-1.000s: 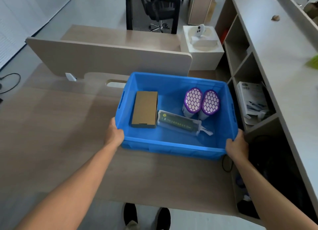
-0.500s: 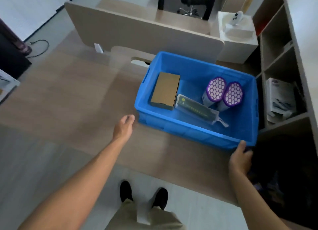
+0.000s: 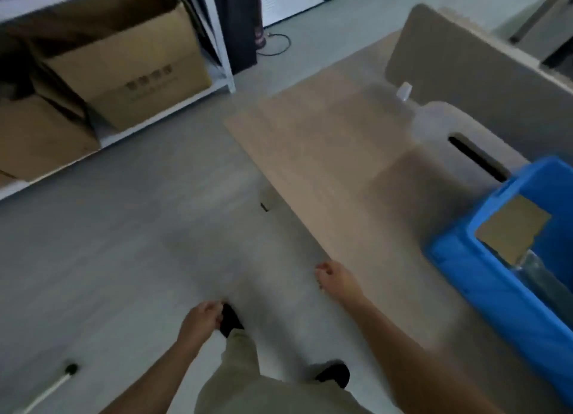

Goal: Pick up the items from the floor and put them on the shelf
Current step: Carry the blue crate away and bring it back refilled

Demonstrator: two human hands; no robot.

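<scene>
The blue bin (image 3: 496, 277) sits on the counter (image 3: 325, 153), well to the right of the right hand (image 3: 336, 279). Its near long wall runs from beside that hand toward the lower right, and the frame edge cuts off its far end. Inside it a brown box (image 3: 511, 229) lies flat, its lower part hidden by the bin wall. Both hands hang with fingers loosely curled, holding nothing. The left hand (image 3: 201, 319) is over the grey floor (image 3: 124, 243), and the right is at the counter's near edge. Open floor stretches ahead of the left hand to the white shelf (image 3: 224, 57), where a cardboard carton (image 3: 130, 60) stands. Blur softens everything. A thin white rod (image 3: 52, 385) on the floor, left of the left hand, is hard to make out.
</scene>
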